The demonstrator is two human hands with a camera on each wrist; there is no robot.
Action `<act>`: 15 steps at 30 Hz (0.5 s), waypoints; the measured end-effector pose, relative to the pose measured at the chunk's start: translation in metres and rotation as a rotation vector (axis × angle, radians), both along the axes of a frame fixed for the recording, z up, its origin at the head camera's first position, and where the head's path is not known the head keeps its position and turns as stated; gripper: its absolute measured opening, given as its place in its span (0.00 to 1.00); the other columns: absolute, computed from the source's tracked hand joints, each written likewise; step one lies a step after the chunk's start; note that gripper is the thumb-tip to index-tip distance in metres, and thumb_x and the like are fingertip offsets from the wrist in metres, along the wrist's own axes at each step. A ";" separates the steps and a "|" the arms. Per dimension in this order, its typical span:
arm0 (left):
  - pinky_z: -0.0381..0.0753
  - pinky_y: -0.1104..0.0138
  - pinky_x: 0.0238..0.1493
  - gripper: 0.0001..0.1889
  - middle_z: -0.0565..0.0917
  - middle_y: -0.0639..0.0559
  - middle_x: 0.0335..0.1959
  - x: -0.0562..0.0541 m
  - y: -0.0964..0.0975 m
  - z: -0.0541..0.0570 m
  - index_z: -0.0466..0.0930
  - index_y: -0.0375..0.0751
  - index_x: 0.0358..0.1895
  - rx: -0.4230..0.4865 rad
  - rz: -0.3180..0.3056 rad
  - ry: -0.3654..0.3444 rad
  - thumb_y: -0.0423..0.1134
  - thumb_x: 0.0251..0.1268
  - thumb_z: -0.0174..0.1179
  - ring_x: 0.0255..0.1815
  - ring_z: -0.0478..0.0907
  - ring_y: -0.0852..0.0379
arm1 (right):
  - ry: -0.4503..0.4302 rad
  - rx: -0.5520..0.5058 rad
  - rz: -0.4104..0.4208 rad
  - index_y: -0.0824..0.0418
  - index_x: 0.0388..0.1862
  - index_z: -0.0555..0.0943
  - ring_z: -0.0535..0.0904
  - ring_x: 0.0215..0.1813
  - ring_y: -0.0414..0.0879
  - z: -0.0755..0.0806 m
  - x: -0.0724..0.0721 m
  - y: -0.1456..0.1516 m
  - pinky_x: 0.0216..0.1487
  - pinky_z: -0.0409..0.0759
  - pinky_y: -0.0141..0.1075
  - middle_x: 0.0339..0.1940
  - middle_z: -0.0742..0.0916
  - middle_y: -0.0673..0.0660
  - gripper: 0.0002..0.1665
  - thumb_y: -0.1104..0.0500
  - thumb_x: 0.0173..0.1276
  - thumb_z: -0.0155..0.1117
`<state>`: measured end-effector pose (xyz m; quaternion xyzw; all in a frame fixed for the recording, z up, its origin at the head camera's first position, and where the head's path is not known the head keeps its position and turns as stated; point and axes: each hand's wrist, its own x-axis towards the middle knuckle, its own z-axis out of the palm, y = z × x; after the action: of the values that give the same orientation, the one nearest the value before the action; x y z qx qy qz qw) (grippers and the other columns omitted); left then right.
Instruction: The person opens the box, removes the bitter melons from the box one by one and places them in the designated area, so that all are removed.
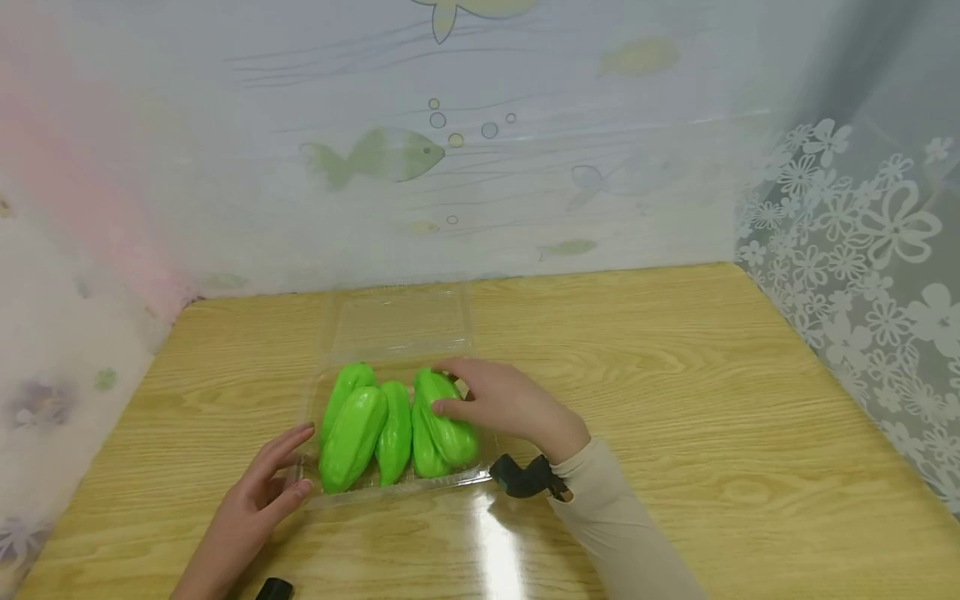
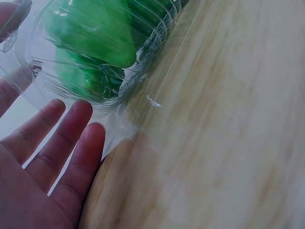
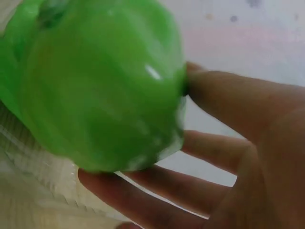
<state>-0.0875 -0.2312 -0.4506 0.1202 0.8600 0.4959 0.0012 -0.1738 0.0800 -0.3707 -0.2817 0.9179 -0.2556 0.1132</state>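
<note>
Several glossy, bright green, ribbed long vegetables lie side by side in a clear plastic box (image 1: pixel 461 478). My right hand (image 1: pixel 517 406) holds the rightmost green ribbed vegetable (image 1: pixel 454 438), thumb on one side and fingers on the other, as the right wrist view also shows. This one rests partly over another green vegetable (image 1: pixel 426 454). At the box's left end is my left hand (image 1: pixel 255 496), its fingers spread around the corner. In the left wrist view, relaxed fingertips (image 2: pixel 82 109) reach right up to the clear wall.
The box's clear lid (image 1: pixel 401 321) is folded back flat behind it on the wood-grain table (image 1: pixel 637 367). A patterned wall covering (image 1: pixel 510 192) rises at the table's back edge. A black strap (image 1: pixel 521 477) is on the right wrist.
</note>
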 end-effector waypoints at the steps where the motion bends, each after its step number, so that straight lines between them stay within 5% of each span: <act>1: 0.68 0.78 0.45 0.29 0.58 0.57 0.66 0.000 0.000 0.000 0.57 0.53 0.67 -0.001 0.002 -0.004 0.35 0.63 0.54 0.54 0.64 0.64 | 0.007 0.015 0.004 0.51 0.64 0.64 0.71 0.56 0.44 -0.001 0.000 -0.001 0.53 0.69 0.39 0.57 0.75 0.49 0.35 0.37 0.62 0.51; 9: 0.68 0.78 0.47 0.29 0.58 0.59 0.66 0.000 -0.001 -0.002 0.57 0.54 0.67 -0.007 0.002 -0.023 0.36 0.63 0.54 0.54 0.64 0.64 | 0.067 0.100 0.027 0.49 0.66 0.61 0.74 0.46 0.39 -0.005 0.006 -0.009 0.42 0.74 0.36 0.51 0.77 0.46 0.41 0.31 0.59 0.49; 15: 0.68 0.78 0.46 0.29 0.58 0.59 0.66 -0.001 -0.002 -0.001 0.57 0.55 0.67 -0.014 -0.001 -0.016 0.36 0.64 0.53 0.54 0.64 0.65 | 0.040 0.160 0.020 0.49 0.69 0.56 0.70 0.57 0.46 -0.001 0.011 -0.014 0.47 0.73 0.42 0.62 0.71 0.50 0.47 0.27 0.55 0.47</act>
<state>-0.0883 -0.2330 -0.4514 0.1169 0.8634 0.4906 0.0092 -0.1633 0.0659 -0.3719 -0.2859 0.9346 -0.1744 0.1196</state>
